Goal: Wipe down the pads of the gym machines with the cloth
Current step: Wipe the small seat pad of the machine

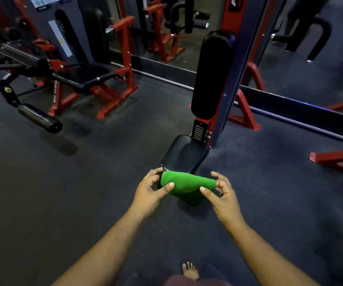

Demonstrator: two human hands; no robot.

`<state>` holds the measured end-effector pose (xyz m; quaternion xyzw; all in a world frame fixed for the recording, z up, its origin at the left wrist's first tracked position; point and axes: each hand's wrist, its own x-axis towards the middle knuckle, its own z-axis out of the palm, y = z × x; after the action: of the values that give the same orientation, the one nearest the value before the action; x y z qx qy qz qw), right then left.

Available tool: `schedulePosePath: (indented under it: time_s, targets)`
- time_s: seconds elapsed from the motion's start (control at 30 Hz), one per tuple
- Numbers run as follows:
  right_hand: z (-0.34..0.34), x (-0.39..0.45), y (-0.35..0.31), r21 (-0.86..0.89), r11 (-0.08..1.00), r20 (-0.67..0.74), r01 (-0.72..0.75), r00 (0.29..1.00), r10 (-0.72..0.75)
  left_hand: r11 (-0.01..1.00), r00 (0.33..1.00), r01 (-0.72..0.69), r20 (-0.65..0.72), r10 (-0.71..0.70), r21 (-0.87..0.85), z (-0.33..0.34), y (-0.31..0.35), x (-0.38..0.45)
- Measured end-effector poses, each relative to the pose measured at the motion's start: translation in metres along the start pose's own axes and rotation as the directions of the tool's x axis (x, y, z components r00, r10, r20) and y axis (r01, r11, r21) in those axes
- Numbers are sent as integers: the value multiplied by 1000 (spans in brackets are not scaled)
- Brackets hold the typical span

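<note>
Dark gym floor [83, 193]; mirror wall [311, 58]; black seat pad [184, 154].

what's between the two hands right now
In the head view, the folded green cloth spans the gap between the left hand and right hand; both pinch its ends, just before the black seat pad.

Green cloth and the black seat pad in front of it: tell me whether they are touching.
Cannot tell. In the head view the green cloth, pinched between left hand and right hand, overlaps the seat pad's near edge, but one view shows neither contact nor gap.
</note>
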<state>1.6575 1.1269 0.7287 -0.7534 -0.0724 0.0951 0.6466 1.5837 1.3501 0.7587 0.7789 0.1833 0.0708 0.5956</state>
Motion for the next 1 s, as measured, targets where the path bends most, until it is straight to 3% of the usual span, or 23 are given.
schedulePosePath:
  time_s: [0.1,0.23,0.43,0.63,0.77,0.9,0.93,1.0]
  targets:
    - [34,31,15,45,997,-35,-69,997,70,996,996,33,82,-26,-86,-19,-20,51]
    - [80,64,20,75,988,-223,-133,964,147,993,984,69,171,-52,-94,-40,-46,117]
    - [135,126,42,186,952,-480,-241,824,302,994,919,106,381,-98,0,-51,-81,218]
    - [154,190,107,198,899,-610,-390,669,425,971,879,220,412,-240,94,-5,-129,302]
    - [150,245,183,39,847,-691,-530,598,407,941,864,300,374,-338,156,53,-190,368]
    - [143,303,235,-155,734,-691,-661,604,398,903,841,351,340,-421,248,103,-254,415]
    - [146,316,248,-237,689,-676,-685,625,389,900,850,300,340,-403,317,112,-271,428]
    - [155,335,266,-376,601,-594,-705,681,428,846,891,61,354,-286,530,115,-292,445]
